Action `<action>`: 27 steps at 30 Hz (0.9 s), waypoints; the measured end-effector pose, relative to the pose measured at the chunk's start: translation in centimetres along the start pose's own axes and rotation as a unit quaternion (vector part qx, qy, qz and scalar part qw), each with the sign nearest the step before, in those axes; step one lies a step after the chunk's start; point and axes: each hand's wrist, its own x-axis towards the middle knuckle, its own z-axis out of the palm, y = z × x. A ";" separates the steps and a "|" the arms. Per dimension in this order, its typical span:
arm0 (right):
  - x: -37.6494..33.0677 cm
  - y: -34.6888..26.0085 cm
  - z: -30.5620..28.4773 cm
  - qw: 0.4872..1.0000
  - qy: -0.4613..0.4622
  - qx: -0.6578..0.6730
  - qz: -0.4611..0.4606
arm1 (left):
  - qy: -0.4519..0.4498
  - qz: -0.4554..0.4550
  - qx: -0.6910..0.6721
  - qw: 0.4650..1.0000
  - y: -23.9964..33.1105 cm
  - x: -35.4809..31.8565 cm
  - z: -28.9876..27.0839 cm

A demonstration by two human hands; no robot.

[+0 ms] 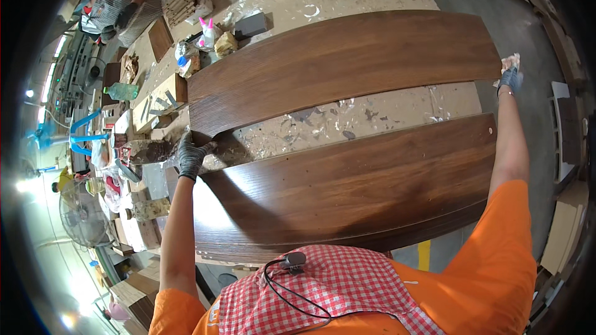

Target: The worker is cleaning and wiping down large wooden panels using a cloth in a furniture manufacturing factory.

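The long, dark-brown stained wooden board [347, 65] lies across the paint-spattered bench [372, 111], stiff and likely heavy, the gloved left hand [191, 156] gripping its near corner, the right hand [510, 76], fingers clutching a rag, at its far end.

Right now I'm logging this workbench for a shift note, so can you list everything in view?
boards: 2, dark brown wood; far one across the bench, near one by the person.
bench: 1, pale, paint-spattered; under the boards.
bottles: a few, white with pink tips; far left of the bench.
block: 1, dark grey; beside the bottles.
wood pieces: several, light brown; along the left edge.
fan: 1, grey; lower left.
apron: 1, red-and-white check; bottom centre.
left hand: grey glove; at the far board's left end.
right hand: blue-grey glove, holding a pale rag at the far board's right end.
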 end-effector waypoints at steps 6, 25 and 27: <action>-3.9 -0.4 2.7 0.951 0.021 0.016 -0.307 | -0.026 -0.016 0.032 0.999 -1.8 -0.1 -1.4; -9.1 -18.3 7.5 0.896 -0.147 -0.036 -0.417 | -0.040 -0.042 0.072 0.996 0.2 -0.1 -1.3; -12.6 -15.6 8.1 0.913 -0.216 -0.032 -0.344 | -0.040 -0.040 0.086 0.995 -0.4 0.0 -1.4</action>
